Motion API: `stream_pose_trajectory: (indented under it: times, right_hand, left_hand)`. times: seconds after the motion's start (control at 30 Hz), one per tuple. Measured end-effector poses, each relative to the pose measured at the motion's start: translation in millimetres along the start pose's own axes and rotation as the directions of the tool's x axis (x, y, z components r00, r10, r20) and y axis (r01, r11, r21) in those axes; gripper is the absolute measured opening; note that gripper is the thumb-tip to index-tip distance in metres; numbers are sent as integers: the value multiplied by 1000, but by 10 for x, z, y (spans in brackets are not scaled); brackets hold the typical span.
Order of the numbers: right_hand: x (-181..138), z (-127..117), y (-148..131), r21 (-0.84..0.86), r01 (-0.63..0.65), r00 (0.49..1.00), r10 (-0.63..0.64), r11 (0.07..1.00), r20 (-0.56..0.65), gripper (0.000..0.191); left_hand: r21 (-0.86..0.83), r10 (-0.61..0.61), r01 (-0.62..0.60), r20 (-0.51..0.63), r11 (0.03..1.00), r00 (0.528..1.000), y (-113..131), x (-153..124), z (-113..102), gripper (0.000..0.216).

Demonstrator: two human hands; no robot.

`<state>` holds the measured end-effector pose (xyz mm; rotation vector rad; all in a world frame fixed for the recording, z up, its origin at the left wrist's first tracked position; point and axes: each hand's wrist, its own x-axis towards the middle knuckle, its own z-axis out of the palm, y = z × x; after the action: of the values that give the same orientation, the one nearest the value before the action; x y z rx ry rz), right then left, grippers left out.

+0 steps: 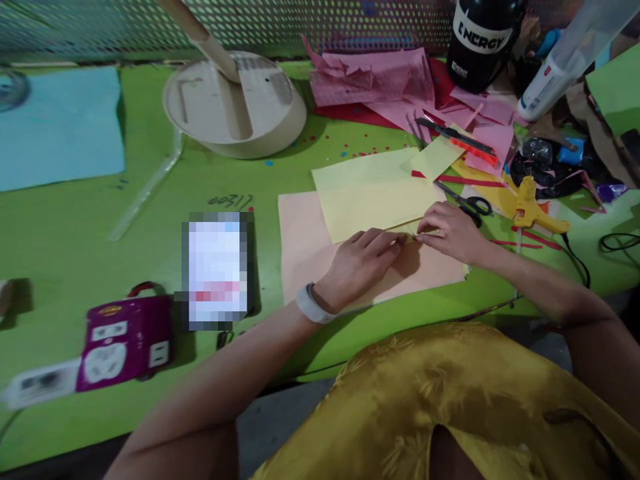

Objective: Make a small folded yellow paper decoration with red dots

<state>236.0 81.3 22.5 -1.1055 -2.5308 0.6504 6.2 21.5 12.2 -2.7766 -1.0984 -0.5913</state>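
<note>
Both hands work close together over the tabletop (150, 200), at the near edge of a yellow sheet (370, 190) that lies partly over a larger peach sheet (304, 240). The left hand (365, 262) lies low across the peach sheet, palm down, its fingertips reaching toward the right. The right hand (453, 231) comes in from the other side, thumb and fingers drawn together in a narrow grip on a thin yellow strip (410, 229) — a separate piece or a folded edge, I cannot tell which. The left grip is harder to read: its fingertips come right up to the strip, but whether they pinch it or only press it down is hidden.

The step in hand looks like fine paper handling, perhaps folding or lining up the strip. The next move seems to call for the left fingers to steady the paper while the right ones work along it with light pressure, since thin paper could crease or slip askew.

The scissors (481, 205) lie just beyond the right hand, partly hidden by it, and the yellow glue gun (531, 208) rests farther right — both lie untouched.
</note>
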Motion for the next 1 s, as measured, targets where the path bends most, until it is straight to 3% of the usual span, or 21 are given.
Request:
stream_pose_trajectory:
  times: [0.2,0.43,1.0]
  right_hand:
    - [-1,21,-4,-3,-12,1000,12,1000,-7,16]
    - [-1,21,-9,10,-13,1000,13,1000,-9,13]
    - [16,-39,-15,131,-64,998,65,989,-1,8]
  left_hand:
    - [-22,0,-1,-24,1000,1000,-9,-9,-29,24]
    - [68,42,-38,-58,997,997,23,24,-26,18]
    - [13,45,-45,-37,999,998,91,54,-60,20]
